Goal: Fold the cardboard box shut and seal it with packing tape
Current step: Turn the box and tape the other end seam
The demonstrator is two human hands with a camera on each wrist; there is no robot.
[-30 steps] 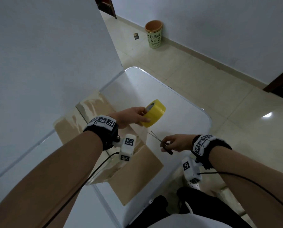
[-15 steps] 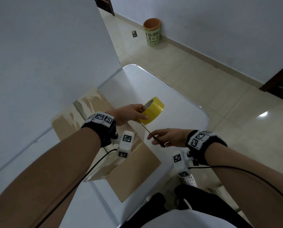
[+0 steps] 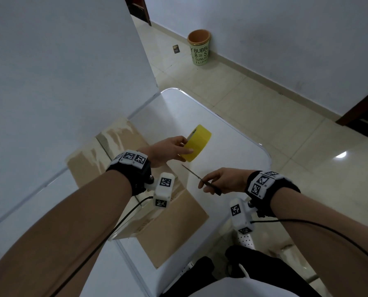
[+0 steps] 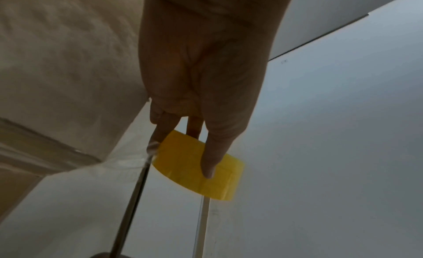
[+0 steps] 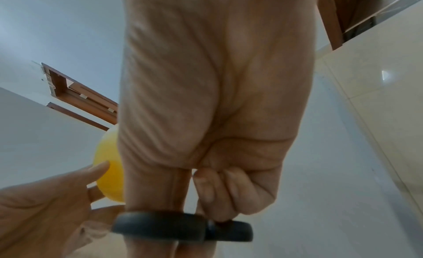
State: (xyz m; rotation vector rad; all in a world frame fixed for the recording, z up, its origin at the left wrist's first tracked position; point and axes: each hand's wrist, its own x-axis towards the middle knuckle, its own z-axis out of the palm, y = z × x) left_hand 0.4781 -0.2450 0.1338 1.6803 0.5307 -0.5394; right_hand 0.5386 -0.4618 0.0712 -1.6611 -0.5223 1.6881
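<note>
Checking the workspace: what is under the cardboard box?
The cardboard box rests on the white table, partly overhanging its edge. Anything beneath the box is hidden by it and the left forearm.

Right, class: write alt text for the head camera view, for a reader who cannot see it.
A person's left hand holds a yellow roll of packing tape above a white table, while the right hand grips black-handled scissors pointing toward it. A brown cardboard box sits below the left forearm.
</note>
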